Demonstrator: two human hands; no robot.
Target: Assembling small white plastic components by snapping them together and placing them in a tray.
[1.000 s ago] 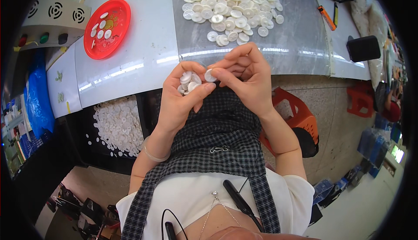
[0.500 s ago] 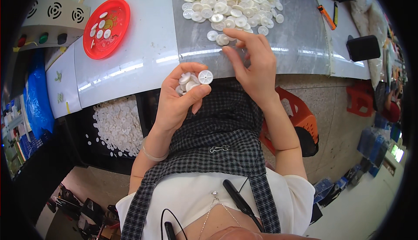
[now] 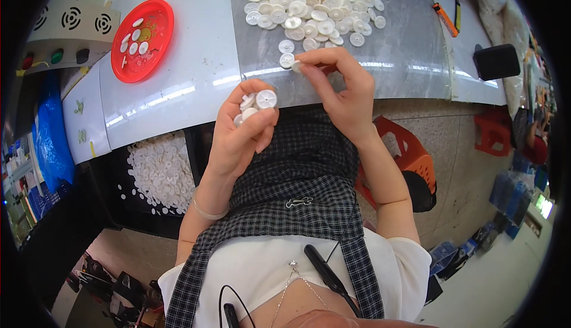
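Observation:
My left hand (image 3: 238,128) is cupped around several small white plastic gears. One toothed gear (image 3: 266,99) stands face up between its thumb and fingers, and the others lie behind it in the palm. Just above the table's near edge, my right hand (image 3: 345,90) pinches a single white gear (image 3: 297,66) between thumb and forefinger. Two loose gears (image 3: 286,60) lie right beside those fingertips. Beyond them a broad pile of white gears (image 3: 321,9) spreads over the grey table top.
A red plate (image 3: 166,48) with several white gears stands on the left. Below the table edge, a black bin (image 3: 110,209) holds a heap of gears. An orange cutter (image 3: 445,19) and a black box-like object (image 3: 496,63) lie at the right. An orange stool (image 3: 416,173) stands beside me.
My right hand has closed on a gear from the near edge of the pile and drawn it slightly left. My left hand with its gears has shifted a little left.

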